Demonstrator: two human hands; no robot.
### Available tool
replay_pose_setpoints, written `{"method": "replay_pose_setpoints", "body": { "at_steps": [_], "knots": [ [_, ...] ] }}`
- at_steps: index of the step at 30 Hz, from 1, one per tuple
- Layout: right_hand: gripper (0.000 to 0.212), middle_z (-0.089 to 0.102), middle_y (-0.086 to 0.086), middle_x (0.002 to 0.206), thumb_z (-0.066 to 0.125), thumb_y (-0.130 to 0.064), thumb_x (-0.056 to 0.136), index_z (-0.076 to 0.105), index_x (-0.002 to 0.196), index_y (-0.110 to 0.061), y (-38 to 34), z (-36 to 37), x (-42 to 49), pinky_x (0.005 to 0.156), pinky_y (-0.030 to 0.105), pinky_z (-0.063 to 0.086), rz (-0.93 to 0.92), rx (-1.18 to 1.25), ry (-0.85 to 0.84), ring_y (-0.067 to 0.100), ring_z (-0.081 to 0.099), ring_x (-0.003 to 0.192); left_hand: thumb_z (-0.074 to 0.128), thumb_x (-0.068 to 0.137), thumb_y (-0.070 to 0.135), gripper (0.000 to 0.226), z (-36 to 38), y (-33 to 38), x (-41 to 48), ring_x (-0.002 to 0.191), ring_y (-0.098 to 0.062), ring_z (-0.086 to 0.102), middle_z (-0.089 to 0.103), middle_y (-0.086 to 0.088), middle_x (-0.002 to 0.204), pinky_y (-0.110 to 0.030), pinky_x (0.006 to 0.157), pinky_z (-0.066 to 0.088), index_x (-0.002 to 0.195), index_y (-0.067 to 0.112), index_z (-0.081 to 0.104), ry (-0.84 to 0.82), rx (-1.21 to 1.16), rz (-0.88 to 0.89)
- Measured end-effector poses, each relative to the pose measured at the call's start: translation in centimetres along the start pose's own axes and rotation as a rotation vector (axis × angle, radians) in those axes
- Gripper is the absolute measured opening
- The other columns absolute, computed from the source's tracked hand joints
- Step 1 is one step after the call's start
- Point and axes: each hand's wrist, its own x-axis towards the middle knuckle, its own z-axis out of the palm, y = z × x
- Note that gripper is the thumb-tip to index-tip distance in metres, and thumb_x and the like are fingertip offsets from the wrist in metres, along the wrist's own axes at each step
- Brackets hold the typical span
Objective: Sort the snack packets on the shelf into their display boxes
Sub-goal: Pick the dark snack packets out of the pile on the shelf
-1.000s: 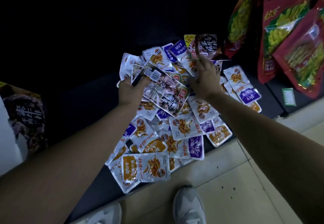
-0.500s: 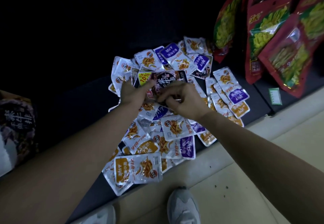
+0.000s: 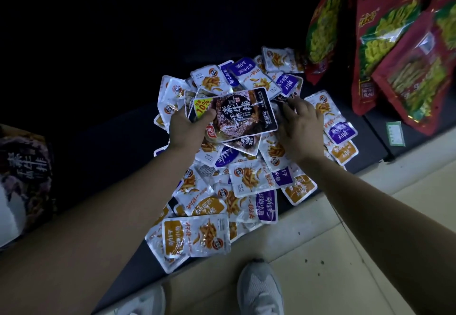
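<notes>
A heap of small snack packets (image 3: 249, 179), white with orange or purple panels, covers a dark low shelf (image 3: 118, 146). My left hand (image 3: 187, 129) grips a stack of dark packets (image 3: 241, 114) printed with a steak picture, thumb on the top one's left edge, held just above the heap. My right hand (image 3: 298, 129) reaches into the heap to the right of that stack, and its fingertips touch another dark packet (image 3: 283, 98) that is mostly hidden. At the far left stands a display box (image 3: 24, 179) showing the same steak print.
Large red bags (image 3: 394, 50) with green and yellow pictures hang or lean at the upper right. A green price label (image 3: 395, 133) sits on the shelf edge. The back of the shelf is dark. My two grey shoes (image 3: 259, 290) stand on the pale tiled floor below.
My right hand has left the stack in my left hand and moved right into the heap, onto another dark packet. The stack now lies face-up and tilted in my left hand.
</notes>
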Motion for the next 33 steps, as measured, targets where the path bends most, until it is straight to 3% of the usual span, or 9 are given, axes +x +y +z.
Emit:
{"method": "replay_pose_setpoints", "body": {
  "at_steps": [2,6,10,12,15,19,25,30,33],
  "knots": [
    [0.028,0.067,0.010,0.108,0.051,-0.023,0.095,0.070,0.111,-0.012,-0.4,-1.0,0.3,0.087,0.042,0.036,-0.050,0.031,0.126,0.033,0.058,0.103,0.069,0.091,0.022,0.026,-0.4,0.4,-0.4,0.095,-0.015,0.061,0.061,0.008,0.098,-0.025,0.083,0.040,0.113,0.015,0.058,-0.018,0.009,0.022],
    [0.023,0.066,0.005,0.092,0.045,-0.008,0.086,0.067,0.092,-0.013,-2.2,-3.5,0.6,0.077,0.046,0.050,-0.063,0.349,0.196,0.025,0.061,0.084,0.069,0.092,0.026,0.057,-1.9,0.4,-0.8,0.111,-0.020,0.056,0.057,-0.004,0.131,-0.015,0.083,0.043,0.139,0.005,0.046,-0.025,0.041,0.019],
    [0.032,0.049,0.005,0.098,0.048,0.000,0.091,0.063,0.118,-0.006,-5.4,-5.1,-0.1,0.075,0.036,0.053,-0.016,0.534,0.269,0.021,0.053,0.084,0.066,0.094,0.021,0.023,-3.4,0.0,-2.1,0.071,-0.002,0.051,0.054,0.011,0.085,-0.020,0.069,0.052,0.107,0.018,0.047,-0.054,0.039,-0.017],
    [0.033,0.041,0.003,0.095,0.047,-0.004,0.094,0.065,0.121,-0.007,-6.8,-5.7,-0.4,0.072,0.028,0.046,0.081,0.573,0.313,0.017,0.046,0.080,0.065,0.094,0.016,0.018,-4.3,-0.4,-2.8,0.073,-0.003,0.053,0.058,0.008,0.091,-0.004,0.053,0.044,0.109,0.019,0.054,-0.076,0.031,-0.025],
    [0.031,0.042,0.003,0.097,0.047,-0.002,0.094,0.069,0.115,-0.007,-8.6,-7.2,-1.3,0.077,0.016,0.043,0.159,0.656,0.349,0.011,0.047,0.084,0.066,0.093,0.015,0.015,-6.0,-0.1,-4.5,0.079,-0.008,0.057,0.063,-0.002,0.102,-0.007,0.052,0.043,0.107,0.015,0.060,-0.080,0.050,-0.073],
    [0.028,0.058,0.005,0.105,0.049,0.001,0.092,0.073,0.104,-0.011,-12.1,-7.5,-3.6,0.081,0.010,0.043,-0.083,0.630,0.094,-0.007,0.049,0.091,0.065,0.095,0.020,0.016,-8.1,-0.8,-6.4,0.075,-0.014,0.062,0.068,-0.008,0.103,-0.021,0.060,0.053,0.108,0.012,0.062,-0.109,0.027,-0.239],
    [0.021,0.061,0.018,0.126,0.052,0.005,0.089,0.068,0.099,-0.004,-15.7,-4.7,-8.2,0.087,0.031,0.047,-0.338,0.524,-0.475,0.031,0.057,0.116,0.050,0.103,0.024,0.022,-11.5,-2.5,-8.4,0.072,-0.022,0.066,0.068,-0.013,0.094,-0.028,0.045,0.055,0.112,0.006,0.060,-0.059,-0.179,-0.498],
    [0.027,0.047,0.014,0.141,0.056,0.010,0.084,0.070,0.102,-0.005,-16.5,-4.2,-10.4,0.109,0.032,0.036,-0.385,0.455,-0.629,0.025,0.042,0.134,0.055,0.069,0.085,0.087,-13.5,-4.4,-9.4,0.095,-0.029,0.071,0.070,-0.013,0.113,-0.037,0.065,0.058,0.122,0.017,0.066,-0.156,-0.243,-0.555],
    [0.028,0.040,0.007,0.147,0.066,-0.004,0.085,0.068,0.112,-0.013,-17.1,-4.5,-10.9,0.113,0.023,0.024,-0.347,0.446,-0.723,0.020,0.033,0.139,0.085,0.069,0.047,0.075,-14.0,-5.3,-9.7,0.090,-0.023,0.070,0.066,-0.011,0.123,-0.028,0.056,0.058,0.130,0.014,0.057,-0.150,-0.140,-0.478]
  ]
}}
